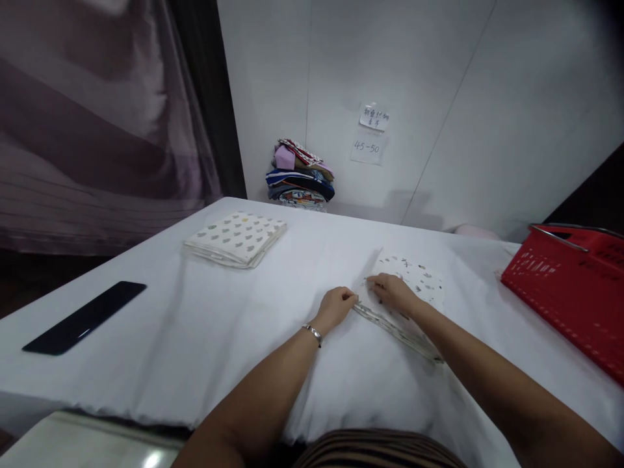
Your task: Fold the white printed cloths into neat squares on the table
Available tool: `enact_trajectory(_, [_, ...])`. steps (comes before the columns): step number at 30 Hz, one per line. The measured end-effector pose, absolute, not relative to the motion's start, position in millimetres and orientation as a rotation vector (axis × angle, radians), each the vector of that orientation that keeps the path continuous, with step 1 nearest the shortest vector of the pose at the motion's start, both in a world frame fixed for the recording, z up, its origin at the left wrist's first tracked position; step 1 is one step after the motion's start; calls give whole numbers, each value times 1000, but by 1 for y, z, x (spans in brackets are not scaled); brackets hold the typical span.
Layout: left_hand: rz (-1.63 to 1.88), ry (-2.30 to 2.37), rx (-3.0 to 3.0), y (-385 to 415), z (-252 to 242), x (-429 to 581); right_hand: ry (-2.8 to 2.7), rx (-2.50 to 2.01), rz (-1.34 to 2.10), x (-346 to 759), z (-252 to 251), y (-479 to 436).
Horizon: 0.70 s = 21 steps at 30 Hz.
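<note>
A folded white cloth with small printed figures (pixel 414 276) lies on the white-covered table (pixel 195 325), right of centre. My left hand (pixel 336 305), a bracelet on its wrist, is closed and pinches the cloth's near left edge. My right hand (pixel 392 291) rests on top of the cloth near the same corner with its fingers curled onto the fabric. The two hands sit close together, almost touching.
A second folded patterned cloth (pixel 236 238) lies at the far left of the table. A pile of coloured fabrics (pixel 299 175) stands against the wall. A red basket (pixel 570 286) sits at the right edge. A flat black object (pixel 85 317) lies near the left edge.
</note>
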<state>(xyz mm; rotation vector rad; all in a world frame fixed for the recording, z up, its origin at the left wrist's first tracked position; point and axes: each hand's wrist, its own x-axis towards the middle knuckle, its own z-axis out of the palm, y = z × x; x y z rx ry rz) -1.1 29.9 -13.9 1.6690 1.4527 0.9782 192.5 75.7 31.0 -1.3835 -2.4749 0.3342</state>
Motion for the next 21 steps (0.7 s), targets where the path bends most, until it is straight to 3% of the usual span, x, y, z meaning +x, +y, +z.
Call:
enact_trajectory(9, [952,1475,1694,29,-11,-2,-2700,-1474,270,178,41,92])
enact_trajectory(21, [971,1493,1752,29,-13,-1,-2464,-1445,252,177,14,83])
